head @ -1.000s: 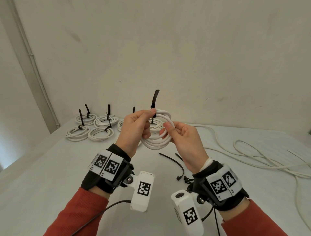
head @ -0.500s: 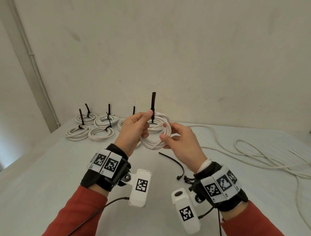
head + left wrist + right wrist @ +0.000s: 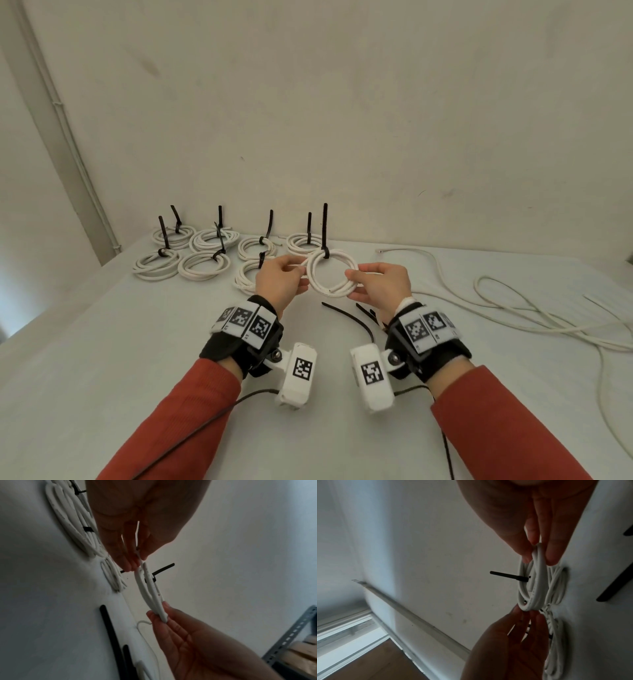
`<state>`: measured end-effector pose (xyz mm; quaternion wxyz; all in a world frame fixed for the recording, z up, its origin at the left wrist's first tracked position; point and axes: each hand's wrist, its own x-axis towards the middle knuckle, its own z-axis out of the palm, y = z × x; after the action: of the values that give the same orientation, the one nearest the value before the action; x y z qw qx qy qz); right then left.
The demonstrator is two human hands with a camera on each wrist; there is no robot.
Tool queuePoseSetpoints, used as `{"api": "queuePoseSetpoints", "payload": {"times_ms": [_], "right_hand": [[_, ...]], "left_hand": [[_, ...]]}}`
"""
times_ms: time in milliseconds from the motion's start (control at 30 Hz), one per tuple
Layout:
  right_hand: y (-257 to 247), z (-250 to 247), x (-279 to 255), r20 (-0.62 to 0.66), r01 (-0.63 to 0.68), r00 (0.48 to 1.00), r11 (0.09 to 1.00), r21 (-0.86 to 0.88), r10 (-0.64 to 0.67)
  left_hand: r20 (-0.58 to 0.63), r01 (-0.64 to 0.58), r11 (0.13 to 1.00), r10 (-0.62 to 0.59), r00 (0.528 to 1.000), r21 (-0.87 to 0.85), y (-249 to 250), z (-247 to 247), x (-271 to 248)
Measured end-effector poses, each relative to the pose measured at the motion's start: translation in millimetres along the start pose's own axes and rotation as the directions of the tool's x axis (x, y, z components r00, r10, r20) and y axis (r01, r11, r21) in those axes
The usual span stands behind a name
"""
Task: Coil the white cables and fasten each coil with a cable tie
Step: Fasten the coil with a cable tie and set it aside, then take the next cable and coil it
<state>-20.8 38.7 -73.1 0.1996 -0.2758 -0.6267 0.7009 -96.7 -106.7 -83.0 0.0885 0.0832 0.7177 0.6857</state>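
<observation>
A small white cable coil (image 3: 331, 276) hangs in the air between my two hands, above the table (image 3: 102, 342), its ring facing me. A black cable tie (image 3: 324, 254) is cinched round its top, the tail pointing straight up. My left hand (image 3: 301, 274) pinches the coil's left edge, where a short cable end sticks out. My right hand (image 3: 351, 281) pinches the right edge between thumb and fingers. The left wrist view has the coil (image 3: 150, 592) edge-on between both hands. In the right wrist view the right fingertips (image 3: 553, 559) clamp the coil (image 3: 535, 585).
Several tied coils (image 3: 205, 266) lie in rows at the back left near the wall. Loose black cable ties (image 3: 349, 317) lie on the table under my hands. A long uncoiled white cable (image 3: 513, 308) sprawls over the right side. A metal shelf (image 3: 291, 635) stands off to the right.
The coil has turned so its ring faces me. My left hand slid from the tie at the top to the left edge; my right hand shifted to the right edge.
</observation>
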Motion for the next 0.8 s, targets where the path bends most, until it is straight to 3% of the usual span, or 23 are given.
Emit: {"api": "queuePoseSetpoints", "payload": {"times_ms": [133, 233, 333, 467, 633, 700, 800], "right_hand": [[-2, 9, 33, 0.064, -0.109, 0.991, 0.992, -0.070, 0.114], [1, 15, 55, 0.144, -0.126, 0.976, 0.963, -0.239, 0.163], [7, 20, 64, 0.161, -0.123, 0.970, 0.939, -0.322, 0.183], [4, 21, 59, 0.151, -0.106, 0.971, 0.898, -0.428, 0.187], [-6, 16, 42, 0.190, -0.082, 0.962, 0.873, -0.480, 0.195], [-15, 5, 34, 0.230, -0.009, 0.960, 0.841, -0.541, 0.158], [-23, -32, 26, 0.195, 0.092, 0.979, 0.709, -0.699, 0.065]], "left_hand": [[-0.042, 0.097, 0.992, -0.094, 0.995, 0.075, -6, 6, 19], [-0.006, 0.097, 0.940, -0.100, 0.995, 0.328, -8, 7, 28], [0.025, 0.050, 0.781, -0.084, 0.996, 0.623, 1, 10, 22], [0.079, -0.007, 0.576, -0.101, 0.992, 0.817, 15, 20, 17], [0.114, -0.087, 0.322, -0.066, 0.991, 0.943, 24, 26, 20], [0.129, -0.120, 0.230, -0.024, 0.991, 0.966, 28, 27, 22], [0.129, -0.139, 0.160, 0.069, 0.989, 0.977, 34, 26, 21]]}}
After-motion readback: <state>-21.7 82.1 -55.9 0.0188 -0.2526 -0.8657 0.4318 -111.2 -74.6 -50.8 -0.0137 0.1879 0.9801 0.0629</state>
